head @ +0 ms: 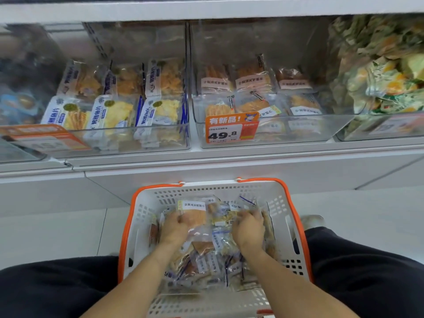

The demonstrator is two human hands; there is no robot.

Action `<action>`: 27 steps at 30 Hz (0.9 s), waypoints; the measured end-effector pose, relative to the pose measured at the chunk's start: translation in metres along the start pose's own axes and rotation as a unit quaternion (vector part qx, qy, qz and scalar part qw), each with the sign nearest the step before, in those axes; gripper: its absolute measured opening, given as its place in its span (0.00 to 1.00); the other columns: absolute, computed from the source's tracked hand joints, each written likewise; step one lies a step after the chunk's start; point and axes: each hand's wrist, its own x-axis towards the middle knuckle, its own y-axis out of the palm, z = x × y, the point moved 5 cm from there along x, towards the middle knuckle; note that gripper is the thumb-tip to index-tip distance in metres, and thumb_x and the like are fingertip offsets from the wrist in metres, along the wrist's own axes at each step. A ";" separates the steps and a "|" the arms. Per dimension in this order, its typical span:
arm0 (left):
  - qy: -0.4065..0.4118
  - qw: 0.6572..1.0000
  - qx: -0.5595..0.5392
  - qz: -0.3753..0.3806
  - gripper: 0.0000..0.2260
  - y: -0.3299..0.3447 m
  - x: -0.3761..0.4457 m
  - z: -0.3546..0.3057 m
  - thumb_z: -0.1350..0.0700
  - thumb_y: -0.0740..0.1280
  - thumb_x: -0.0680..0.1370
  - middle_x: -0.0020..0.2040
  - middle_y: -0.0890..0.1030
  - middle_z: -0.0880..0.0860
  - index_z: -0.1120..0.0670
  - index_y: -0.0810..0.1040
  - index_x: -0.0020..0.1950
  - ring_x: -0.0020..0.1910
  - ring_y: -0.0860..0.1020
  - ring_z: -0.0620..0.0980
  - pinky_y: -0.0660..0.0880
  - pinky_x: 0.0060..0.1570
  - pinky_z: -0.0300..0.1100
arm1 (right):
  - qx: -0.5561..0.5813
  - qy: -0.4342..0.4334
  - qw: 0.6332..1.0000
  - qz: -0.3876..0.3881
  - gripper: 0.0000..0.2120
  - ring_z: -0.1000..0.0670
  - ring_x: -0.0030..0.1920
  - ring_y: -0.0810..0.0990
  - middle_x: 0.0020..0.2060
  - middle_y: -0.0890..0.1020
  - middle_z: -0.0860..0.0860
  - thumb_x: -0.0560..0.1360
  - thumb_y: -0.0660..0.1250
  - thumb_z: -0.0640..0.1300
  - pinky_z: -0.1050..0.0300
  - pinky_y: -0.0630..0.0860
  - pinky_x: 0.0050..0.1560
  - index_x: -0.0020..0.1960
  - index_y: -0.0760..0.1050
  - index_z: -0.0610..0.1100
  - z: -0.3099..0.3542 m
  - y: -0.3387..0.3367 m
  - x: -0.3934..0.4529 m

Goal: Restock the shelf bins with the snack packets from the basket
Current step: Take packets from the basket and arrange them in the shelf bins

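A white basket with an orange rim [146,204] sits on the floor between my knees, holding several clear snack packets [206,260]. Both hands are down inside it. My left hand [175,227] grips a packet of brownish dried snack with a white label [195,212]. My right hand [249,228] has its fingers curled around other packets [223,218] at the basket's far side. Above, on the shelf, a clear middle bin [270,134] with an orange 49.8 price tag [231,129] holds similar white-labelled packets.
A left bin [128,143] holds blue-and-white fish-slice packets. A right bin [390,131] is heaped with green and yellow packets. The white shelf ledge [229,161] juts out above the basket. My dark-trousered legs flank the basket on the pale tiled floor.
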 end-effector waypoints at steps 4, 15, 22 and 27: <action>-0.015 0.982 -0.090 0.167 0.09 -0.007 -0.016 -0.046 0.56 0.60 0.84 0.56 0.82 0.50 0.54 0.79 0.59 0.52 0.82 0.49 0.81 0.46 0.42 | 0.328 0.023 0.929 0.172 0.14 0.42 0.43 0.82 0.44 0.84 0.42 0.82 0.61 0.45 0.56 0.80 0.38 0.51 0.81 0.37 0.055 -0.028 -0.006; 0.158 0.924 0.185 0.294 0.12 -0.094 -0.073 -0.170 0.47 0.72 0.76 0.45 0.86 0.56 0.54 0.84 0.52 0.32 0.80 0.51 0.75 0.30 0.36 | 0.321 -0.170 0.797 0.483 0.05 0.51 0.31 0.78 0.37 0.83 0.49 0.74 0.75 0.41 0.62 0.75 0.30 0.48 0.80 0.46 0.136 -0.146 -0.046; 0.162 0.939 -0.177 0.248 0.16 -0.102 -0.092 -0.197 0.51 0.74 0.69 0.48 0.85 0.56 0.56 0.84 0.54 0.44 0.82 0.53 0.79 0.47 0.48 | 0.371 -0.240 0.825 0.353 0.18 0.43 0.38 0.81 0.43 0.83 0.39 0.69 0.77 0.39 0.54 0.82 0.34 0.58 0.81 0.38 0.152 -0.219 -0.043; 0.167 0.909 -0.281 0.260 0.20 -0.089 -0.106 -0.205 0.57 0.73 0.70 0.46 0.84 0.63 0.64 0.77 0.59 0.41 0.84 0.57 0.83 0.41 0.44 | 0.464 -0.196 0.818 0.279 0.18 0.49 0.32 0.81 0.40 0.85 0.45 0.66 0.76 0.39 0.56 0.81 0.30 0.55 0.81 0.42 0.168 -0.241 -0.041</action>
